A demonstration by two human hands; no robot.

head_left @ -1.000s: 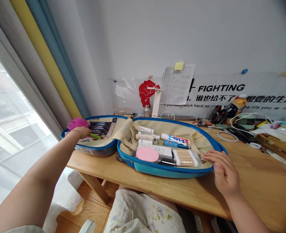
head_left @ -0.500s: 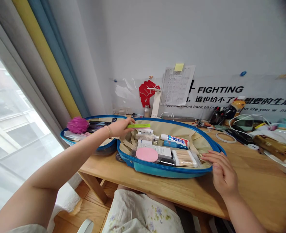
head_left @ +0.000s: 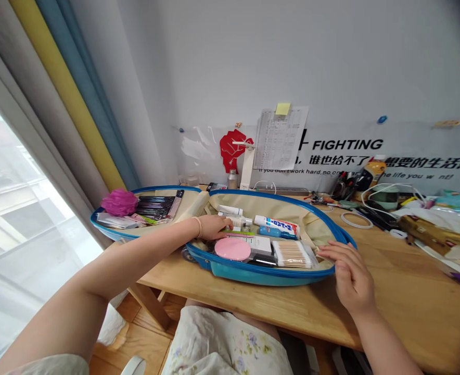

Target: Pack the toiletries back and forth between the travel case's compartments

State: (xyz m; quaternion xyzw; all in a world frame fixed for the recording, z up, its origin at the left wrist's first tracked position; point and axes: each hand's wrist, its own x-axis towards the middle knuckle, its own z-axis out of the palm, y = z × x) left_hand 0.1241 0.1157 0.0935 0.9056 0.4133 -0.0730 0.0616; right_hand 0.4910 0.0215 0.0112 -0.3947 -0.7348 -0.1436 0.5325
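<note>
Desk (head_left: 390,291), blue case (head_left: 269,273) | left hand (head_left: 213,227) at green stick (head_left: 235,232), clasp unclear; I'd set it flat | right hand (head_left: 350,278) splayed on case.

**Pale wooden desk, crowded along the wall**

A pale wooden desk (head_left: 409,297) stands against the wall. An open blue case (head_left: 269,273) lies flat on its left part, with the case's other half (head_left: 109,233) at the desk's left end. Behind the case stand a small metal bottle (head_left: 232,179), a white stand (head_left: 246,169) and a power strip (head_left: 284,191). To the right are a white ring (head_left: 356,220), a looped white cable (head_left: 386,186), a yellow bottle (head_left: 371,172) and what may be a brown wrapped packet (head_left: 433,233).
</note>
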